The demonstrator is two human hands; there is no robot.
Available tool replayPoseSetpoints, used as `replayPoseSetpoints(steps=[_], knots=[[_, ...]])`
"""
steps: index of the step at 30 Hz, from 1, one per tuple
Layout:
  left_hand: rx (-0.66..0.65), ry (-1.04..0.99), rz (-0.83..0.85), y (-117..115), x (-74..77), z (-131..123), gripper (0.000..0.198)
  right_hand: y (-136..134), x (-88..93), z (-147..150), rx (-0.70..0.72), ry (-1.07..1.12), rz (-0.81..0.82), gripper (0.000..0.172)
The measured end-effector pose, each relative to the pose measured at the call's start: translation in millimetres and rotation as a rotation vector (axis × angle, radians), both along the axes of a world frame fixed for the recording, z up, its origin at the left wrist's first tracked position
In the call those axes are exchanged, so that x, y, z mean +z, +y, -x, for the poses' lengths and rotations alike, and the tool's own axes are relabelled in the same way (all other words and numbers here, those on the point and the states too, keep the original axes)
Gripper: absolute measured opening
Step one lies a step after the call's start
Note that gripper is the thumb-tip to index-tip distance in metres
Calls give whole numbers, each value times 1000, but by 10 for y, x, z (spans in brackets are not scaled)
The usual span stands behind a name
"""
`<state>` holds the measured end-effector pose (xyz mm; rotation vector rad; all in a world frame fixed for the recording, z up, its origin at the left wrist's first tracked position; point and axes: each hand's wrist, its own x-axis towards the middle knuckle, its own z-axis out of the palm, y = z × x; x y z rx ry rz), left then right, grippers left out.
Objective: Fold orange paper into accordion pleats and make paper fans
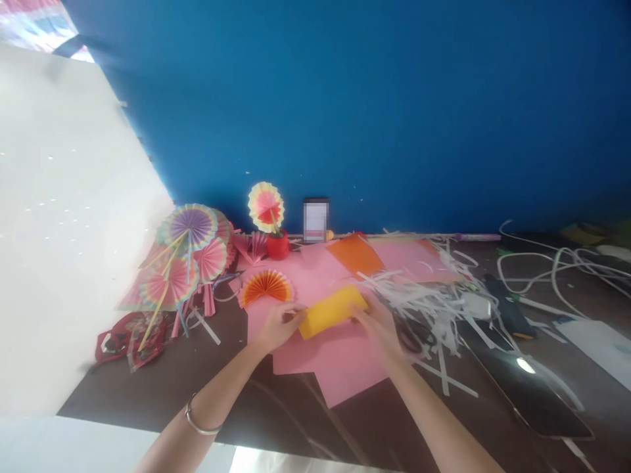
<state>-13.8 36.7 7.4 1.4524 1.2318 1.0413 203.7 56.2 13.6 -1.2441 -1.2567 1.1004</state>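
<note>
A yellow paper strip (331, 312) is held slightly tilted over pink sheets (340, 374) on the dark table. My left hand (282, 325) pinches its left end between thumb and fingers. At the right end, my right hand (373, 318) grips the paper, with the thumb on its near face. Just behind my left hand lies an orange pleated paper fan (267, 288). An orange sheet (355, 255) rests on the pink paper farther back.
Pleated paper fans (190, 226) crowd the left side beside a red bag (116, 341). A red pot (279, 245) holds a round paper flower. White paper strips (424, 295), a tablet (537, 387) and white cables (555, 263) lie to the right.
</note>
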Motion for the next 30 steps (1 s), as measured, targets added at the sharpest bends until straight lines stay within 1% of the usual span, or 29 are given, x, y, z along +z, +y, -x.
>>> replayPoseSetpoints(steps=[1, 3, 4, 6, 8, 11, 14, 17, 19, 22, 26, 28, 30], knots=[[20, 2, -8, -5, 6, -6, 23, 3, -6, -1, 8, -48, 13, 31], [112, -20, -14, -25, 15, -31, 26, 4, -11, 6, 4, -91, 30, 28], [163, -46, 3, -36, 15, -47, 31, 1, -7, 13, -3, -90, 35, 28], [222, -109, 75, -53, 6, -76, 49, -11, 15, 34, -14, -74, 40, 28], [221, -161, 150, -54, -11, -85, 64, -27, 49, 53, -5, -54, 50, 30], [207, -210, 173, -23, -34, -55, 71, -44, 91, 67, 52, -3, 64, 33], [210, -267, 171, 18, -39, -3, 65, -48, 114, 63, 104, 44, 81, 35], [172, -329, 210, 41, -32, 38, 49, -53, 137, 54, 130, 92, 90, 33], [142, -352, 236, 48, -26, 56, 40, -60, 152, 49, 173, 115, 94, 30], [131, -405, 254, 64, -32, 74, 32, -69, 151, 42, 227, 139, 127, 27], [88, -607, 309, 102, -76, 87, 30, -62, 92, 30, 195, 204, 140, 21], [109, -673, 342, 118, -94, 98, 29, -54, 58, 26, 173, 240, 155, 19], [155, -690, 374, 125, -97, 110, 26, -49, 36, 26, 160, 261, 174, 19]])
